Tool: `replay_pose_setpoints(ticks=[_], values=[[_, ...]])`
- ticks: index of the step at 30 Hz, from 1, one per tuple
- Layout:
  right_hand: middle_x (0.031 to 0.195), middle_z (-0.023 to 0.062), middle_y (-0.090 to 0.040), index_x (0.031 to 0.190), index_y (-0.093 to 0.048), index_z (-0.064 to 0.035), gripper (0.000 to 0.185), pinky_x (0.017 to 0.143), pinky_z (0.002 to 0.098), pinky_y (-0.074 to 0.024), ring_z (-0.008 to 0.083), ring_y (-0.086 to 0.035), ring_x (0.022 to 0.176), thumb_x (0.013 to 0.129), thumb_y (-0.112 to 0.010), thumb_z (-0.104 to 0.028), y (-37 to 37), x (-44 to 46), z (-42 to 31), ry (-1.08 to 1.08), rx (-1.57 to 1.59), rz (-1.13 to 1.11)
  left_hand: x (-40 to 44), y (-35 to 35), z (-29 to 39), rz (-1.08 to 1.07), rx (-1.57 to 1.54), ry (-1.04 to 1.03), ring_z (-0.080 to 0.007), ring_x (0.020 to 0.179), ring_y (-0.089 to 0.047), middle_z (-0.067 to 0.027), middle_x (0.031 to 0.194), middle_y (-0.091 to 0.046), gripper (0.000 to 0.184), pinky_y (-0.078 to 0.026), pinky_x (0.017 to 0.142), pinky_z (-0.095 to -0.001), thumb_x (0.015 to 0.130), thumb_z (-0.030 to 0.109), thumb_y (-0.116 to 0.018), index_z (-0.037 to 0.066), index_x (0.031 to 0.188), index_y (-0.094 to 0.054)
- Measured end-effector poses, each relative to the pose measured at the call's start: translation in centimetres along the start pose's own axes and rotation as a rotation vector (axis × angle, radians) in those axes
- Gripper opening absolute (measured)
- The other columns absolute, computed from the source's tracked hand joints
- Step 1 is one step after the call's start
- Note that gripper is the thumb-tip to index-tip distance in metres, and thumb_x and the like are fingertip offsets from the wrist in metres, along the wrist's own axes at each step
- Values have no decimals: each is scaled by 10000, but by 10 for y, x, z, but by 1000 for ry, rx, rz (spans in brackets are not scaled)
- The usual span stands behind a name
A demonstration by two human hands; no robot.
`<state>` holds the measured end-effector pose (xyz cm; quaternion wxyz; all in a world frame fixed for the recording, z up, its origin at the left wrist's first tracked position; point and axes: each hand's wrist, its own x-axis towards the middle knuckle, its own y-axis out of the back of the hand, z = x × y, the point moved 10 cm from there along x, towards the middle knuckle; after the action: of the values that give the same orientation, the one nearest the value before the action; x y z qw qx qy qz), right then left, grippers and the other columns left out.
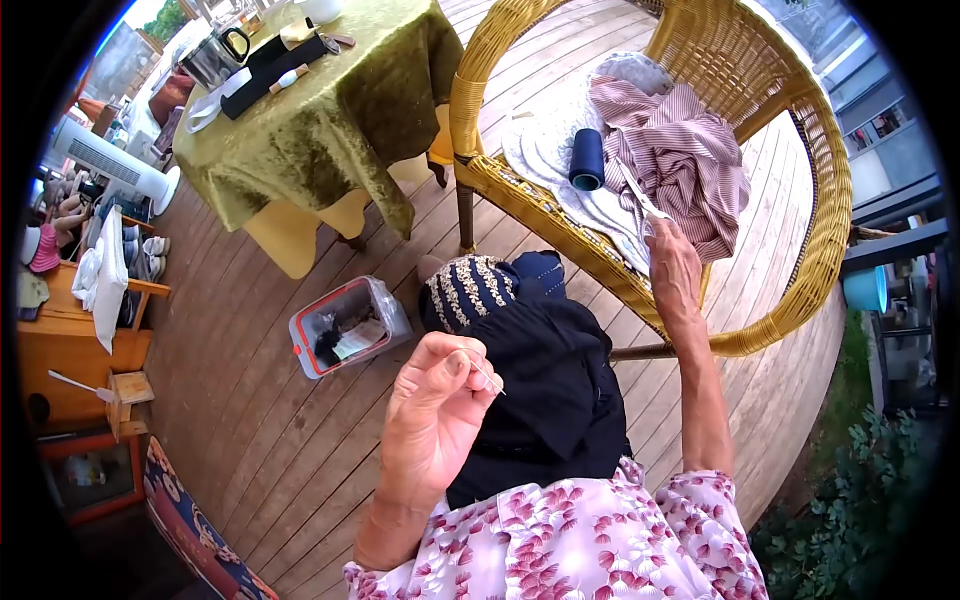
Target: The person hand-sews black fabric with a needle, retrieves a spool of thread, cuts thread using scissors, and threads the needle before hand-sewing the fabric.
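My left hand (440, 400) is raised over my lap, its thumb and fingers pinched on a thin needle (484, 371). Black cloth (550, 380) lies across my lap below it. Out to the right, my right hand (675, 265) is at the wicker chair's seat with its fingers closed on the handle end of what look like scissors (636, 190), blades pointing away from me. The scissors rest against a striped, crumpled cloth (690, 150). Beside them a dark blue thread spool (587, 160) lies on a white quilted pad (545, 140).
The wicker chair (775, 325) stands at the front right. On the wooden floor sits a clear plastic box (385, 345) with a red rim and small items inside. A table with a green velvet cloth (290, 130) is at upper left, beside a white tower fan (110, 160).
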<state>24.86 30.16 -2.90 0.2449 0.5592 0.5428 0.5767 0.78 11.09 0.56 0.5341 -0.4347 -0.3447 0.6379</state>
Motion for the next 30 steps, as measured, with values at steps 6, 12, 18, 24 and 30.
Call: replay_pose_setpoints(ticks=[6,12,18,24,30], values=[[989,91,-733,986,-720,-13,294,822,314,-555,216,-695,945,707,-811,8,70,-53,-163,229,1214,-153,-2,6,-16,71,-81,-17,-112,848,-564,-42,915,-587,49,-469,816,-294,964,87,-632,56,995,-612],[983,102,-727,964,-724,-14,278,785,302,-562,214,-697,914,699,-807,11,70,-69,-180,213,1314,-52,-12,19,-23,188,-44,-12,-109,872,-582,-51,956,-638,52,-492,874,-283,968,83,-621,43,1001,-614],[895,97,-694,935,-724,-13,230,699,292,-544,206,-667,819,715,-782,18,82,-72,-184,291,1243,55,-16,18,-25,200,-64,-5,-117,865,-582,-56,949,-643,51,-479,912,-306,958,59,-610,35,1002,-622],[871,88,-670,905,-711,-20,175,676,298,-513,207,-634,806,741,-752,24,85,-76,-184,317,1166,64,-13,18,-24,136,-43,11,-108,816,-558,-34,926,-595,25,-476,842,-303,962,80,-602,60,967,-588],[923,113,-689,909,-657,-11,69,697,294,-532,209,-659,856,859,-676,34,83,-79,-174,278,1304,-25,-10,30,-10,166,37,12,-102,713,-566,-34,940,-580,64,-426,572,-232,986,137,-598,86,1002,-563]])
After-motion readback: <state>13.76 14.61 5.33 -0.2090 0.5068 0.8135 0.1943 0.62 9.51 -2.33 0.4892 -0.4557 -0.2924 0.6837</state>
